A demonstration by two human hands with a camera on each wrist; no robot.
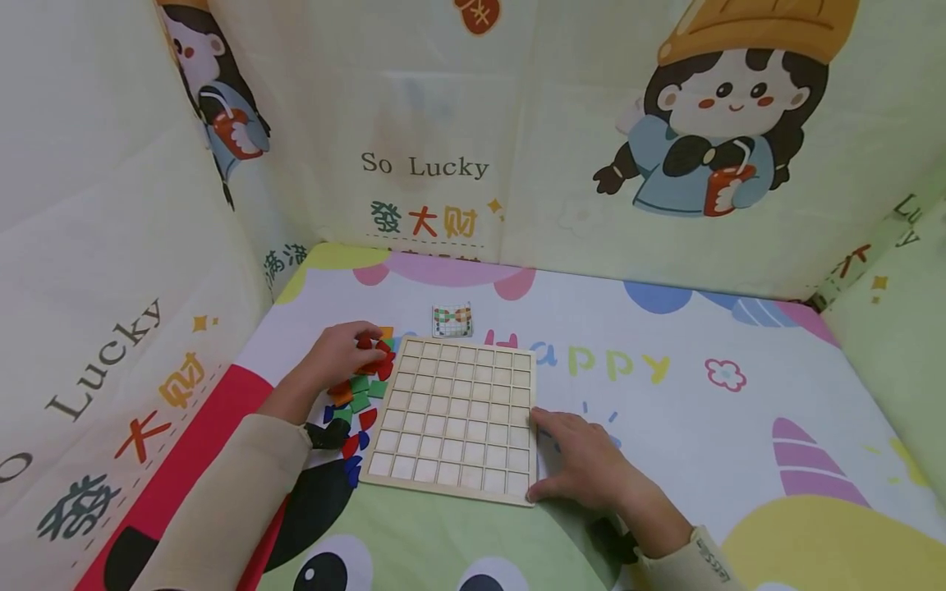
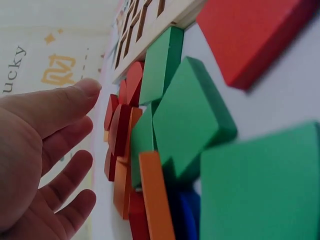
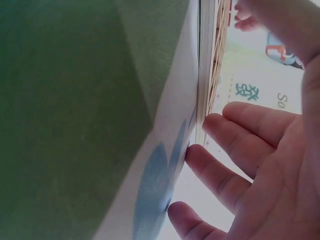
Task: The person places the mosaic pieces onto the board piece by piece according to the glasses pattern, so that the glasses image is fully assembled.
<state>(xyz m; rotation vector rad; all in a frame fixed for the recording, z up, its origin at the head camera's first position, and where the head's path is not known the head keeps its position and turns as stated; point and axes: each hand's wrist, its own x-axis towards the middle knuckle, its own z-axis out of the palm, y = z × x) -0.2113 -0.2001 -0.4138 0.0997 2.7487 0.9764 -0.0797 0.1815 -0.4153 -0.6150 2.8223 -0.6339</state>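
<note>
A wooden grid board (image 1: 461,408) lies flat, its square cells bare. Along its left side spreads a loose pile of small flat pieces: red pieces (image 1: 385,367), green squares (image 1: 360,402), orange pieces (image 1: 342,397) and blue pieces (image 1: 352,472). My left hand (image 1: 343,351) hovers at the far end of this pile, near the red ones. The left wrist view shows its fingers loosely bent and apart, holding nothing, beside green pieces (image 2: 190,107). My right hand (image 1: 587,460) rests against the board's right edge, thumb and fingers spread; its fingertips meet the wooden side in the right wrist view.
A small card (image 1: 452,328) with a coloured pattern lies just beyond the board's far edge. The printed tablecloth (image 1: 665,435) extends to the right. Printed cloth walls (image 1: 547,164) enclose the table at the back and both sides.
</note>
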